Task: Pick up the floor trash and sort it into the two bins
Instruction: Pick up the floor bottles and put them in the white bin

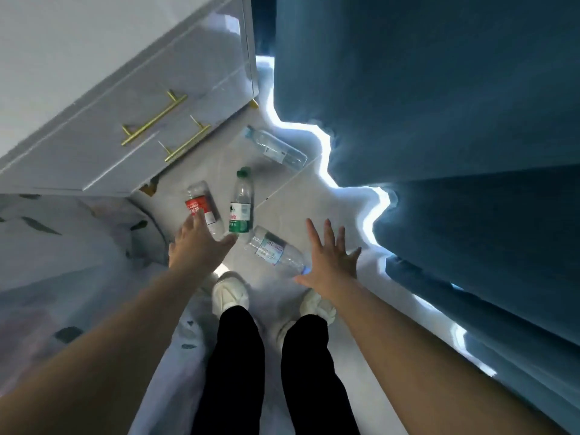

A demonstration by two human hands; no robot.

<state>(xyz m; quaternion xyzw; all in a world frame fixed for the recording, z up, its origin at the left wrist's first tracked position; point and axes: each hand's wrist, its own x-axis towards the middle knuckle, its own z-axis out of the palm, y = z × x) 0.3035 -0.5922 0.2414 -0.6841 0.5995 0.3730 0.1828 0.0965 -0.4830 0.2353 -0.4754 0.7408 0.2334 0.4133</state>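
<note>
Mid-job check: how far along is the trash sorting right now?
Nothing looks sorted, and no bin is in view. Four bottles lie on the floor: red-label bottle, green-label bottle, near clear bottle, far clear bottle. Left hand and right hand reach down open, holding nothing. All four are left.

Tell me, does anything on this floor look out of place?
Yes: four bottles lie on their sides on the floor: red-label bottle, green-label bottle, far clear bottle by the curtain, near clear bottle by the right hand.
</note>
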